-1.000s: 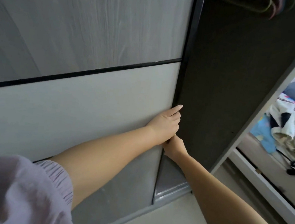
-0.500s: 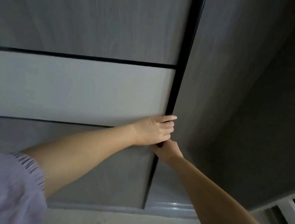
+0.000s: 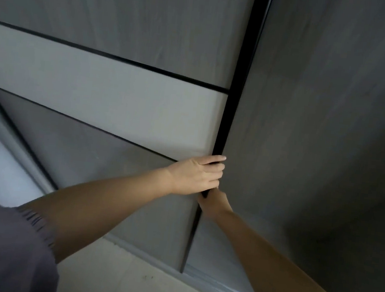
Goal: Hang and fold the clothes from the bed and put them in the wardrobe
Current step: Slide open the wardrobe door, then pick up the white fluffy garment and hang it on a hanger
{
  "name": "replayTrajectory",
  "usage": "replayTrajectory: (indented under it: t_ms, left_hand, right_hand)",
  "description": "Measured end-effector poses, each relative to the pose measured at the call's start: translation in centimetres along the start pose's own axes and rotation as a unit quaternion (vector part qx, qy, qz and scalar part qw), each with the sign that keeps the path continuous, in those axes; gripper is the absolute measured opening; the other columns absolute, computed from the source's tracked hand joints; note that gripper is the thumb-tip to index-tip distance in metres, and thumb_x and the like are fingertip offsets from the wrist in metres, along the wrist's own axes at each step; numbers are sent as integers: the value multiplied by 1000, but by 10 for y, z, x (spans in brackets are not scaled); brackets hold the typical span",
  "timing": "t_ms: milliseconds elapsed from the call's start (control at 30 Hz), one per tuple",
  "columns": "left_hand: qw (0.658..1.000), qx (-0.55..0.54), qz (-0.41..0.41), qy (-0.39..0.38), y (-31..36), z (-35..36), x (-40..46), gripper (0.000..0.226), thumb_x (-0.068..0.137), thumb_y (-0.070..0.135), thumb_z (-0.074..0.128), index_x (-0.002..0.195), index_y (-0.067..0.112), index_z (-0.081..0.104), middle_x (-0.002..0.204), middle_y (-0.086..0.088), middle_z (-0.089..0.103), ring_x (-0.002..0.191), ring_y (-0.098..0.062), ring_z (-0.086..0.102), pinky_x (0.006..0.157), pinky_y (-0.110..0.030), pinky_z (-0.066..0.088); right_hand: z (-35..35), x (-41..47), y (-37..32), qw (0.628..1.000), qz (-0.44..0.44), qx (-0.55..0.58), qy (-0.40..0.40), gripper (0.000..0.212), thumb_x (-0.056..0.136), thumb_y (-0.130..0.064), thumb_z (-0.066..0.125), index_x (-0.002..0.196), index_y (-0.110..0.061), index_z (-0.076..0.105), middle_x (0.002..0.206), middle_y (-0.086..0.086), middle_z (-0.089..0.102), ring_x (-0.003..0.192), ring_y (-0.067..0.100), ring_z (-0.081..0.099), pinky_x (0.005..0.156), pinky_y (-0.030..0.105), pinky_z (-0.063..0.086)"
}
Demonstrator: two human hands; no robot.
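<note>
A grey sliding wardrobe door [image 3: 110, 103] with a pale middle band fills the left of the head view. Its black vertical edge [image 3: 240, 79] runs down the middle. My left hand [image 3: 197, 175] grips that edge, fingers curled round it. My right hand [image 3: 213, 203] holds the same edge just below, fingers hidden behind the door. To the right lies a dark grey wood-grain panel [image 3: 319, 136] of the wardrobe. No clothes or bed are in view.
A grey metal floor track [image 3: 223, 291] runs along the wardrobe's foot. Pale floor [image 3: 135, 281] lies in front of it. A lilac sleeve [image 3: 2, 249] covers my left upper arm at the bottom left.
The view has swung left, so the bed and its clothes have left the frame. Both hands stay on the door's black edge, and the opening beside it looks narrower.
</note>
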State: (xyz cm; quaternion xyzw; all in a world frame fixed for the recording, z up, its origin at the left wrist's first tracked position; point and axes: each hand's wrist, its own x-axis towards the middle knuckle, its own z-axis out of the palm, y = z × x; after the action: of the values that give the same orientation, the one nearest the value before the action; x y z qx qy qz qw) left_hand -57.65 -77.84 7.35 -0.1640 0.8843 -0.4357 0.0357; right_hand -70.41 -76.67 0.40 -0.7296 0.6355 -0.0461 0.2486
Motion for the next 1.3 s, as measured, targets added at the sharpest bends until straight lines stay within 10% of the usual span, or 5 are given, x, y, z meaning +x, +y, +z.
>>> replayTrajectory:
  t_ms: [300, 533, 667, 933, 1300]
  left_hand:
    - [1000, -9, 0, 10, -5, 8, -11, 23, 84, 11, 55, 86, 29, 69, 91, 10, 67, 110, -10, 60, 115, -36, 27]
    - [1000, 1, -18, 12, -3, 4, -7, 20, 82, 10, 51, 77, 21, 67, 81, 3, 65, 93, -19, 63, 114, -39, 31]
    - [993, -91, -36, -60, 2, -13, 32, 10, 79, 26, 62, 72, 22, 69, 72, 2, 67, 73, -20, 62, 86, -32, 46]
    - [862, -468, -182, -72, 43, -35, 159, 24, 96, 29, 46, 96, 13, 64, 103, -9, 66, 96, -31, 62, 70, -30, 41]
    - [842, -518, 146, 33, 230, -214, 313, 27, 96, 40, 44, 104, 19, 60, 110, -3, 62, 103, -27, 59, 74, -31, 40]
  right_hand:
    - [1, 10, -16, 995, 16, -80, -57, 59, 97, -2, 41, 149, 1, 13, 146, 37, 24, 135, 48, 29, 99, 42, 40]
    - [-9, 3, -3, 999, 4, 29, -37, 41, 98, -24, 47, 132, -2, 42, 126, 18, 55, 113, 34, 56, 83, 31, 42]
    - [-39, -11, 37, 997, 57, 43, 32, 39, 95, -25, 48, 131, -12, 53, 127, 12, 61, 115, 28, 58, 90, 29, 44]
    - [-76, -133, 147, 929, 268, 14, 256, 28, 91, -25, 43, 115, -19, 57, 112, 8, 64, 102, 32, 61, 70, 33, 44]
    - [-26, -414, 247, 770, 558, -10, 309, 31, 95, -30, 43, 120, -17, 55, 121, 9, 60, 109, 33, 58, 83, 38, 44]
